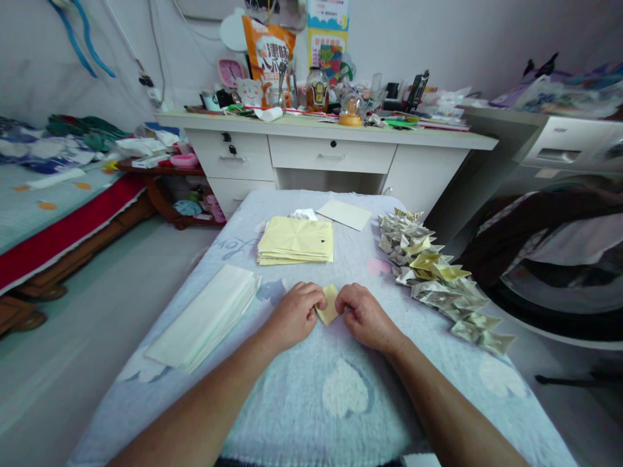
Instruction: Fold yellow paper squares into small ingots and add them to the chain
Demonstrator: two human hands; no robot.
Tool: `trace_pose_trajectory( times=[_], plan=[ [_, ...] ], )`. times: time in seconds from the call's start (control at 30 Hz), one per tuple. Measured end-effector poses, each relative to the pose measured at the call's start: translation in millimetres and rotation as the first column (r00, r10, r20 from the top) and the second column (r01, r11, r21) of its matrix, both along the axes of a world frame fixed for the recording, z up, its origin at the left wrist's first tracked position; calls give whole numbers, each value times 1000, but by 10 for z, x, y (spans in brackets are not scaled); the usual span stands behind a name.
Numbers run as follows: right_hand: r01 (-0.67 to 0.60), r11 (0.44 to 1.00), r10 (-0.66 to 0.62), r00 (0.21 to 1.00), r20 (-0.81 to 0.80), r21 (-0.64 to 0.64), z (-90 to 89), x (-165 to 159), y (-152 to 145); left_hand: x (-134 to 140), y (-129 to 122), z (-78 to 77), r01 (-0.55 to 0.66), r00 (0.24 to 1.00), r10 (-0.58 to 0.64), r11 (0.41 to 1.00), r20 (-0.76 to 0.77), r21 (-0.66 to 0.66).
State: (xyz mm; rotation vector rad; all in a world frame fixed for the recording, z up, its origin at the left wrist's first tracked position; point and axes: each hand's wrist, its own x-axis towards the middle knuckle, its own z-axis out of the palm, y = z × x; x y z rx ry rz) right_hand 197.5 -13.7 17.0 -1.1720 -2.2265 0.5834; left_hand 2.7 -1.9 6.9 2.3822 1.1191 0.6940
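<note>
A small folded piece of yellow paper (329,304) lies between my two hands, low over the cloth-covered table. My left hand (302,311) pinches its left corner, fingers curled in. On the opposite corner, my right hand (364,314) grips it the same way. Beyond the hands sits a stack of yellow paper sheets (295,239) with creases across the top one. Left of my left hand lies a bundle of long pale paper (207,316). Rows of folded paper pieces (438,275) with pointed tips run along the table's right side.
A pale flat sheet (344,214) and a crumpled white tissue (304,214) lie at the table's far end. Behind stands a white desk (331,155) crowded with a jar, a snack bag and other items. A washing machine (559,149) is at right, a bed (53,207) at left.
</note>
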Motion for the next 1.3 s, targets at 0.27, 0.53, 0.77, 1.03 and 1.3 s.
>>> trace_pose_trajectory(
  times=[0.27, 0.53, 0.77, 1.03, 1.3],
  plan=[
    [29, 1000, -29, 999, -21, -9, -23, -6, 7, 1, -17, 54, -29, 995, 31, 999, -91, 17],
    [18, 1000, -17, 1000, 25, -23, -29, -25, 11, 34, -11, 10, 3, 993, -1, 1000, -121, 18],
    [76, 997, -72, 992, 105, -29, -78, -8, 14, 0, 5, -16, -2, 989, 6, 1000, -149, 30],
    [97, 994, -90, 986, 143, -45, -59, 89, 53, -18, -2, 4, -21, 993, 20, 1000, -116, -3],
    [130, 990, -122, 984, 128, -56, -1, 114, 39, -120, 56, -76, -57, 997, 57, 998, -48, -17]
  ],
)
